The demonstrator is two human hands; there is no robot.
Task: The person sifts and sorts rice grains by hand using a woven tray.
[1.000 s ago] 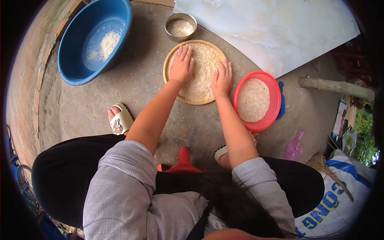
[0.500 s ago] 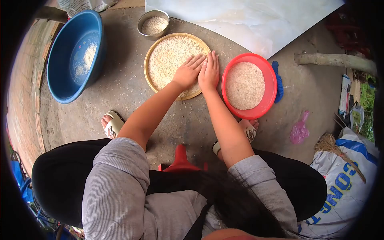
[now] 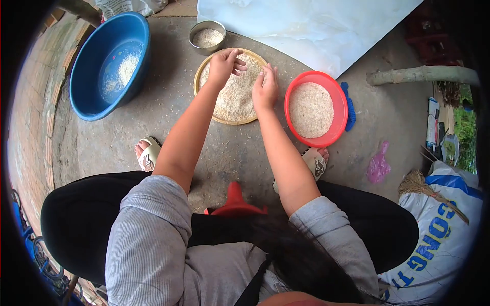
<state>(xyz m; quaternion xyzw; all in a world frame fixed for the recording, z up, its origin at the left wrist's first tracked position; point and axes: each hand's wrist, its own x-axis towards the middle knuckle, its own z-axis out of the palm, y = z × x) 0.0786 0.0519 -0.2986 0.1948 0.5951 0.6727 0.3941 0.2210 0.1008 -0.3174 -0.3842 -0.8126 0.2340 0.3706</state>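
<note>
A round woven bamboo tray (image 3: 200,73) of pale rice grains lies on the floor in front of me. My left hand (image 3: 225,67) is raised over its upper middle, fingers loosely bent and apart, with nothing visible in them. At the tray's right rim is my right hand (image 3: 265,92), its fingers stretched out and palm turned inward. The rice (image 3: 232,99) is heaped between the hands and towards the near rim. Just right of the tray stands a red plastic basin (image 3: 341,115) with more grain (image 3: 311,109) in it.
A blue basin (image 3: 84,84) with some grain stands tilted at left. A metal bowl (image 3: 222,31) of grain sits behind the tray. Beyond lies a pale marbled sheet (image 3: 306,30). At right are a blue cloth item (image 3: 349,109), a pink plastic bag (image 3: 378,164) and a printed sack (image 3: 434,234).
My hands have parted. The left has lifted and moved up and left, its fingers now bent; the right stays by the right rim. The view has shifted slightly.
</note>
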